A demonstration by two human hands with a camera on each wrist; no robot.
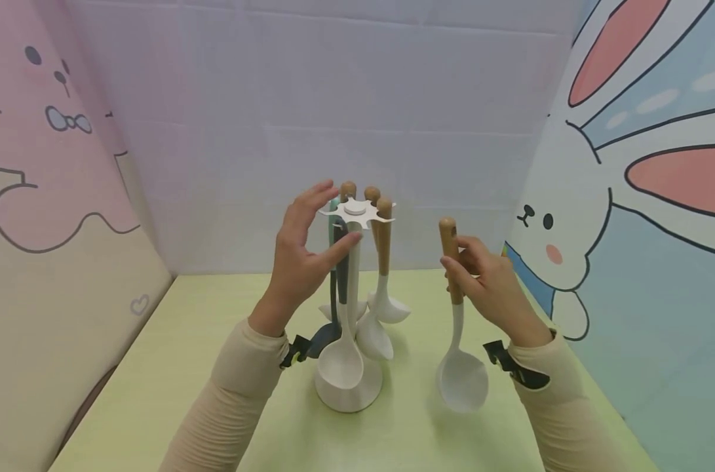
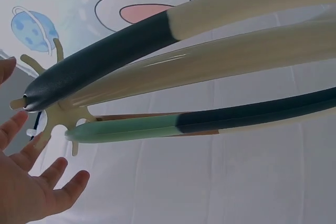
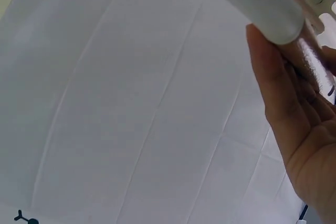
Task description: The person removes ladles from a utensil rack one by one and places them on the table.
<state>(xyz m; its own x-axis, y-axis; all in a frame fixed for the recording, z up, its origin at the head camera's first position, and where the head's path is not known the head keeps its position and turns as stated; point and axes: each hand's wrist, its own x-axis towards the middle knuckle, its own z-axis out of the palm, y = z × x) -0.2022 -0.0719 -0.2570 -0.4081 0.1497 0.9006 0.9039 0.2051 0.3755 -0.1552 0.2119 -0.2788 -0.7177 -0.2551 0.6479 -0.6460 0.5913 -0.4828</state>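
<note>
My right hand (image 1: 487, 278) grips the wooden handle of a white ladle (image 1: 462, 380), held upright to the right of a white utensil stand (image 1: 355, 208). In the right wrist view its fingers curl around that handle (image 3: 310, 59). My left hand (image 1: 301, 255) is at the left of the stand's hooked top, thumb and fingers spread. Whether its thumb touches the stand cannot be made out. Close to that thumb hangs a white ladle with a dark handle (image 1: 341, 364). The left wrist view shows a green-and-dark utensil handle (image 2: 131, 129) beside the stand's pole.
Several other utensils with wooden handles (image 1: 384, 242) hang at the stand's back and right. The stand's round base (image 1: 357, 400) rests on a pale yellow-green table (image 1: 215, 367). A white cloth wall (image 1: 345, 85) stands behind, with cartoon-printed panels (image 1: 658, 262) at both sides.
</note>
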